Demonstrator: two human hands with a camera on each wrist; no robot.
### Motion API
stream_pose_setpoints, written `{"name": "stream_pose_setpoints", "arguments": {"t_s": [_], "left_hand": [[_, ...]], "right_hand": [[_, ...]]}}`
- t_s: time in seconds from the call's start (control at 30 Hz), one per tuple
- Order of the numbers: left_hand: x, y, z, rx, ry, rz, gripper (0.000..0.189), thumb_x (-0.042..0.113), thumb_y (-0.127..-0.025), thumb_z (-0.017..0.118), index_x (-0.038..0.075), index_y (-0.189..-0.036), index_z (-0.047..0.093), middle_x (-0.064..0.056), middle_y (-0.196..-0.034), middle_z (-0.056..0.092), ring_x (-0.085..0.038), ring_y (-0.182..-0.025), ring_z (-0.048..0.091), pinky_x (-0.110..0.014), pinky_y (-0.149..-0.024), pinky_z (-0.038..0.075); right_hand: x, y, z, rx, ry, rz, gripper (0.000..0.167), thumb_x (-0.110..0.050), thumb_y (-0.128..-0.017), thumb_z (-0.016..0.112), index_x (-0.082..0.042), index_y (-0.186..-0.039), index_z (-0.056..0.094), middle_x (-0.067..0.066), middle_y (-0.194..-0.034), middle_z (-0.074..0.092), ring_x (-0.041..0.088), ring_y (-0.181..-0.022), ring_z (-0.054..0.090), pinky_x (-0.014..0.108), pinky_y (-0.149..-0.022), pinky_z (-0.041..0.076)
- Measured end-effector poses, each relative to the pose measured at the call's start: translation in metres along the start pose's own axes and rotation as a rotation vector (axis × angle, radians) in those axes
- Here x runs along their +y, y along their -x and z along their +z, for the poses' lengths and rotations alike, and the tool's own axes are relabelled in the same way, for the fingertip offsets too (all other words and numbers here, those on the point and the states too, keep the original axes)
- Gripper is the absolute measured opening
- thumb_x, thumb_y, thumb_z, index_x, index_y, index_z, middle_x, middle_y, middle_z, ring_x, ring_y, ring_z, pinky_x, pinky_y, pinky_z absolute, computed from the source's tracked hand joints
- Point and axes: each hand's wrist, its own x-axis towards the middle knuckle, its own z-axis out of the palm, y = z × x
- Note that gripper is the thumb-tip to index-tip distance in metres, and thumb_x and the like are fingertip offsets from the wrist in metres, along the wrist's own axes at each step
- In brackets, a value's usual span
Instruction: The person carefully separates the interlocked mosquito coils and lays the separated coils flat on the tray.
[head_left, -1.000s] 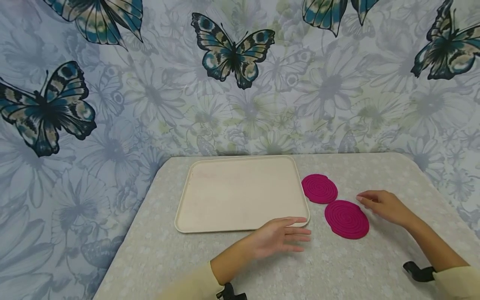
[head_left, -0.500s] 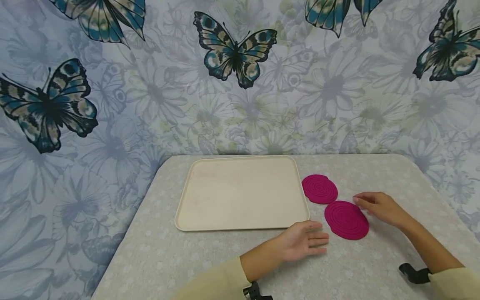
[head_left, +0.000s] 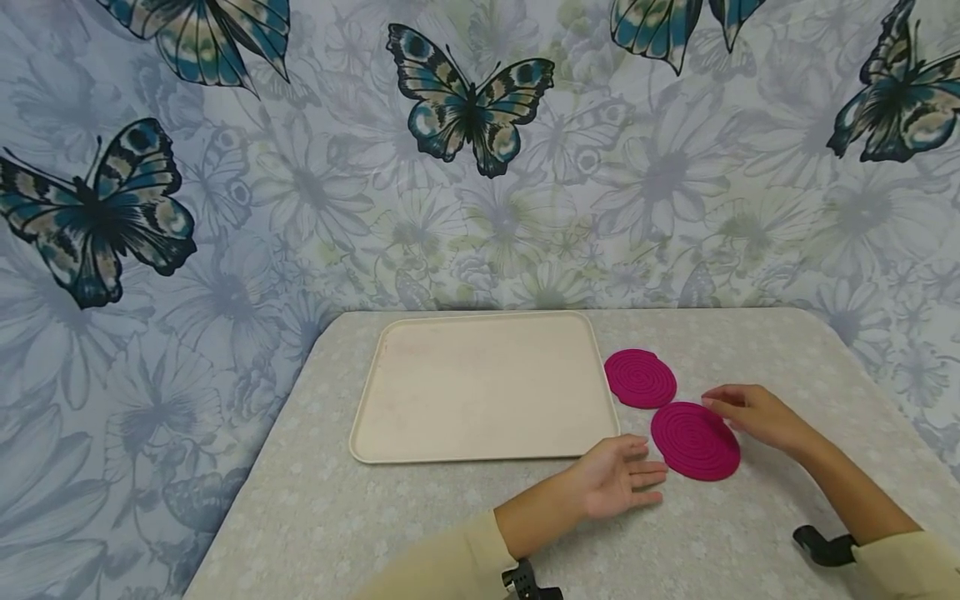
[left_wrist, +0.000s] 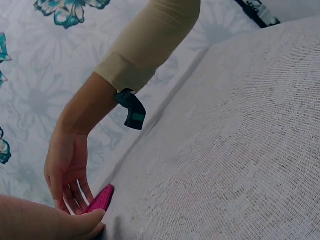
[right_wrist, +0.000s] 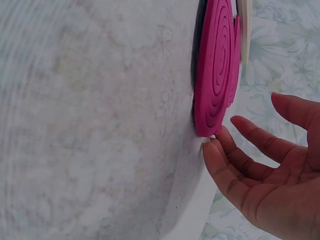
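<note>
Two flat magenta discs with spiral ridges lie on the table, one nearer (head_left: 696, 442) and one farther (head_left: 640, 379), edges meeting in the head view. My left hand (head_left: 609, 477) is held with fingers extended at the near disc's left edge; contact cannot be told. My right hand (head_left: 765, 418) is at that disc's upper right edge, fingers loosely bent. In the right wrist view, the right hand's fingertips (right_wrist: 212, 145) are just by the rim of the near disc (right_wrist: 214, 75), with no grip visible. The left wrist view shows a disc (left_wrist: 102, 198) between both hands.
A cream rectangular tray (head_left: 487, 387) stands left of the discs, its right side next to the far disc. Pale patterned cloth covers the table (head_left: 300, 517). Behind it hangs a butterfly-print backdrop (head_left: 480, 242). Black wrist mounts (head_left: 823, 546) project from the sleeves.
My left hand has moved right, from the tray's front corner to the near disc's left side. My right hand has shifted slightly left to its edge. The discs stay practically in place.
</note>
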Motion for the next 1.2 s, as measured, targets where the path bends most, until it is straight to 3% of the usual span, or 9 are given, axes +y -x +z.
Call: {"name": "stream_pose_setpoints", "arguments": {"t_s": [0.17,0.33,0.67,0.93,1.07,1.2], "left_hand": [[0.000,-0.001,0.001,0.001,-0.006,0.002,0.071,0.023,-0.101,0.051,-0.012,-0.153,0.017,-0.032,-0.146,0.042,-0.044,-0.148,0.029,-0.058,-0.121,0.024],[-0.001,-0.002,-0.001,-0.006,-0.014,0.005,0.070,0.023,-0.101,0.051,-0.011,-0.153,0.019,-0.030,-0.145,0.044,-0.042,-0.147,0.030,-0.058,-0.121,0.025],[-0.007,-0.003,-0.003,-0.024,-0.033,0.012,0.055,0.020,-0.103,0.047,-0.008,-0.147,0.030,-0.028,-0.143,0.048,-0.040,-0.146,0.035,-0.057,-0.121,0.024],[-0.013,-0.005,-0.007,-0.006,-0.038,0.054,0.051,0.017,-0.104,0.046,-0.011,-0.146,0.037,-0.032,-0.140,0.050,-0.044,-0.143,0.038,-0.056,-0.119,0.031],[-0.012,-0.004,-0.010,-0.011,-0.057,0.097,0.050,0.016,-0.104,0.048,-0.011,-0.145,0.039,-0.033,-0.140,0.050,-0.045,-0.140,0.041,-0.054,-0.118,0.034],[-0.006,-0.002,-0.016,-0.065,-0.104,0.143,0.050,0.020,-0.104,0.050,-0.010,-0.144,0.045,-0.029,-0.140,0.052,-0.043,-0.139,0.044,-0.052,-0.117,0.035]], "right_hand": [[0.004,-0.002,-0.002,0.007,0.008,-0.004,0.046,-0.025,-0.101,0.063,0.011,-0.129,0.059,0.020,-0.111,0.067,0.030,-0.099,0.063,0.035,-0.073,0.059],[0.010,-0.003,-0.003,-0.003,-0.033,0.017,0.046,-0.021,-0.099,0.067,0.011,-0.130,0.058,0.023,-0.114,0.068,0.028,-0.099,0.064,0.031,-0.072,0.057],[0.023,0.007,-0.006,-0.007,-0.181,0.035,0.043,-0.010,-0.096,0.067,0.012,-0.132,0.057,0.012,-0.101,0.068,0.018,-0.084,0.059,0.027,-0.066,0.055],[0.022,0.016,-0.019,0.005,-0.273,0.008,0.047,-0.012,-0.099,0.064,0.013,-0.137,0.052,0.016,-0.114,0.071,0.010,-0.088,0.066,0.031,-0.070,0.061],[0.015,0.017,-0.024,0.025,-0.303,-0.031,0.047,-0.013,-0.100,0.064,0.011,-0.138,0.052,0.007,-0.112,0.072,0.008,-0.089,0.068,0.032,-0.071,0.062],[0.000,0.016,-0.020,0.037,-0.356,-0.068,0.049,-0.015,-0.100,0.065,0.011,-0.140,0.050,-0.003,-0.113,0.072,0.007,-0.094,0.069,0.030,-0.076,0.062]]}}
